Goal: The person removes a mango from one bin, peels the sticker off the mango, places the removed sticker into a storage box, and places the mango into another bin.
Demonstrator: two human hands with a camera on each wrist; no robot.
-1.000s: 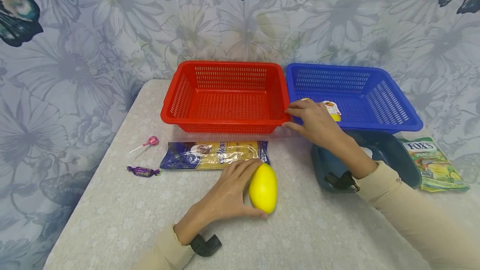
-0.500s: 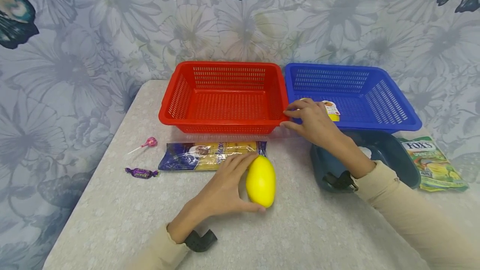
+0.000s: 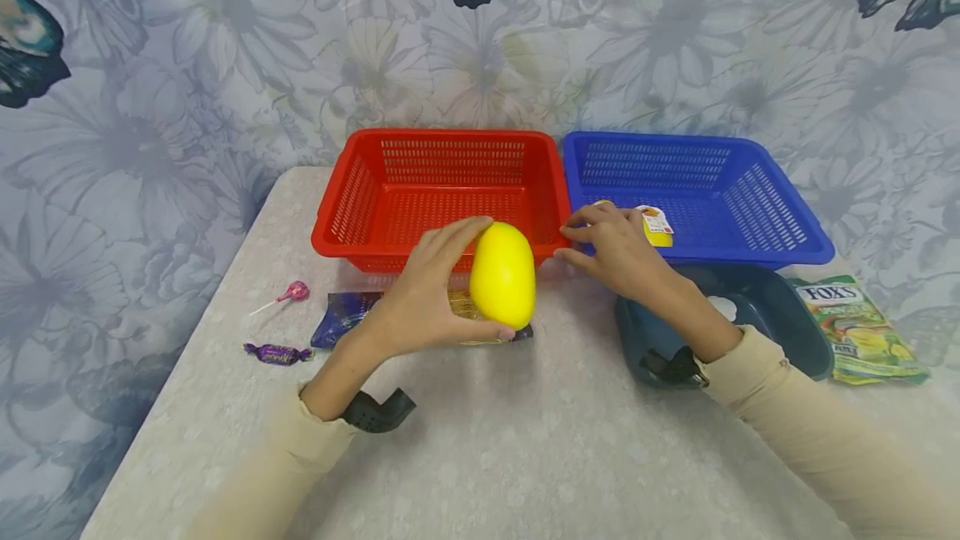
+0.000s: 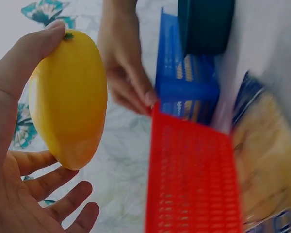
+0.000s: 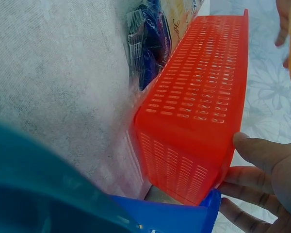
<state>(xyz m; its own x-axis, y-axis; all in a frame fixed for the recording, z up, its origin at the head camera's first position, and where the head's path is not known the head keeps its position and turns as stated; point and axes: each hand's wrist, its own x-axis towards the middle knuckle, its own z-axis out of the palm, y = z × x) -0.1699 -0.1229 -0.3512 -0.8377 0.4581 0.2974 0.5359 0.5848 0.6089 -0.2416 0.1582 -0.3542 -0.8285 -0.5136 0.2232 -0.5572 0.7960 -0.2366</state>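
A yellow toy mango [image 3: 503, 276] with a small green stem end is pinched between the thumb and fingertips of my left hand [image 3: 427, 298]. It is lifted in front of the red basket [image 3: 450, 262], over a pasta packet [image 4: 266, 160] that is partly hidden in the head view. My right hand [image 3: 618, 250] holds the red basket's front right corner, thumb and fingers at the rim, as the right wrist view shows. The blue basket [image 3: 757, 257] stands against that corner. A yellow item with a white label [image 3: 657, 227] lies inside it, partly covered by my right hand.
Under my right forearm stands a dark teal tub [image 3: 795, 340] with something white inside. A green Fox's packet [image 3: 862, 327] lies right of it. At the left of the table [image 3: 570, 448] are a pink lollipop [image 3: 297, 291] and a purple wrapped candy [image 3: 278, 354]. A patterned wall rises behind.
My left hand has raised the mango off the table and carried it forward, up to the red basket's front edge. The right hand stays at the basket corner.
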